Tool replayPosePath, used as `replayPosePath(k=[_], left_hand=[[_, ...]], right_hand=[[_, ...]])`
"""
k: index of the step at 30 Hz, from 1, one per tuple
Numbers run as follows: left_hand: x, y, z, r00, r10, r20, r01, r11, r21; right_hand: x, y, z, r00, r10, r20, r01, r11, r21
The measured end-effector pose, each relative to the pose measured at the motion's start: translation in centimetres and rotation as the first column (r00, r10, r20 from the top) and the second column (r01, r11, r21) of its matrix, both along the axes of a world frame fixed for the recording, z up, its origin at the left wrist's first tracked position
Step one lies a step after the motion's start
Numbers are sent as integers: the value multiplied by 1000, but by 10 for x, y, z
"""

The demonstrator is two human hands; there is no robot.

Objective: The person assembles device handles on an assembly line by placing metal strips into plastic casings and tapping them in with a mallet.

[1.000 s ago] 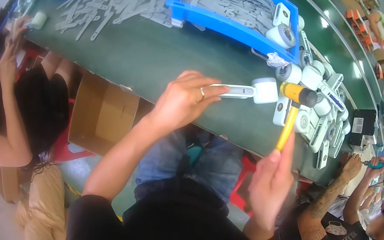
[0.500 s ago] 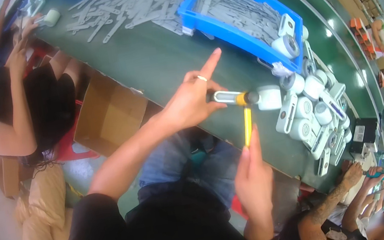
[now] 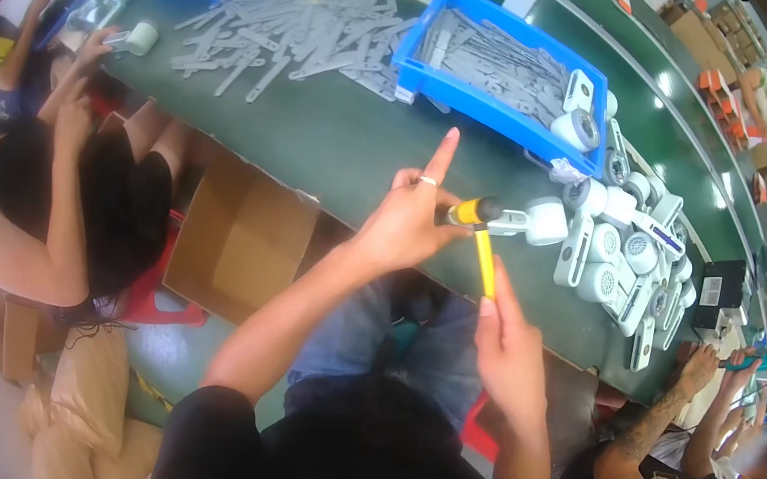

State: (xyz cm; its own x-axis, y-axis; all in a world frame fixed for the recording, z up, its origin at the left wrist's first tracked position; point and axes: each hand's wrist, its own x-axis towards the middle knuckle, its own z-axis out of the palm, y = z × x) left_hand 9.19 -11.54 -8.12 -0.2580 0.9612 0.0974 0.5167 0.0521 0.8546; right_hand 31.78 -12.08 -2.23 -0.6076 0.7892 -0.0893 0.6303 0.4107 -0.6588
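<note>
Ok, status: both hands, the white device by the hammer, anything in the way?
Right hand gripping yellow hammer. Left hand beside hammer head, grip unclear. White device partly hidden behind it; similar devices piled right.

Showing a yellow-and-black hammer (image 3: 484, 253) pointing handle-first toward six o'clock, overlapping a white, drum-headed device (image 3: 544, 222) pointing head-first toward three.

Black shirt (image 3: 369, 455), blue jeans (image 3: 335, 344)
</note>
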Motion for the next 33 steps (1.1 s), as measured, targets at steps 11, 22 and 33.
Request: replayPosePath(k=[11, 22, 33], left_hand=[[81, -45, -7, 991, 108, 77, -116, 986, 117], [-131, -27, -3, 734, 612, -294, -486, 776, 401], [-200, -10, -16, 545, 522, -657, -421, 847, 324]], right_hand=[[-20, 19, -27, 734, -570, -369, 264, 741, -618], [8, 68, -35, 866, -425, -265, 287, 855, -431], [16, 65, -40, 867, -397, -302, 201, 832, -518]])
